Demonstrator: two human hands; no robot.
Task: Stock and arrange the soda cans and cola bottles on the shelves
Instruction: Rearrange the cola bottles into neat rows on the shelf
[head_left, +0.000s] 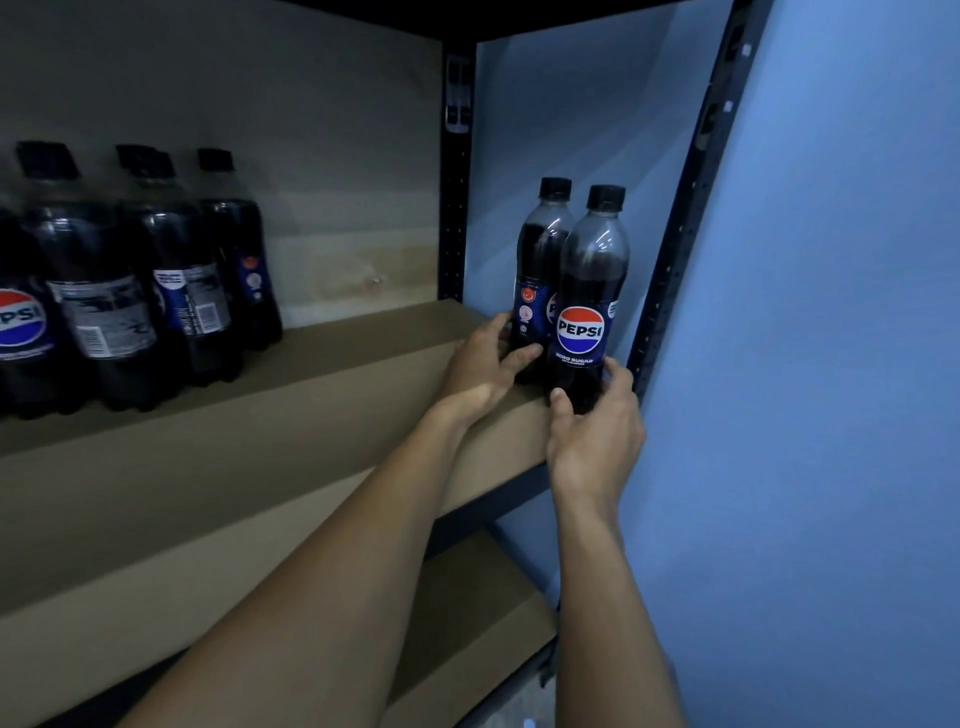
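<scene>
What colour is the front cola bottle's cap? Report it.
Black screw cap, clearest in head view.

There is a single view, from a wide-angle camera worn on the head. It faces forward and slightly down onto the shelf (311, 415), from just above the board, so the board's top shows and a lower shelf (467, 623) appears beneath. The aim is toward the rack's right end, with the wall (831, 364) filling the right side. The upright (675, 234) leans in the frame. The camera is close. Both arms enter from the bottom edge, and the left grip (483, 369) and right grip (592, 436) reach two bottles (587, 291) right of centre. More bottles (130, 291) are cut off at the left edge and blurred.
</scene>
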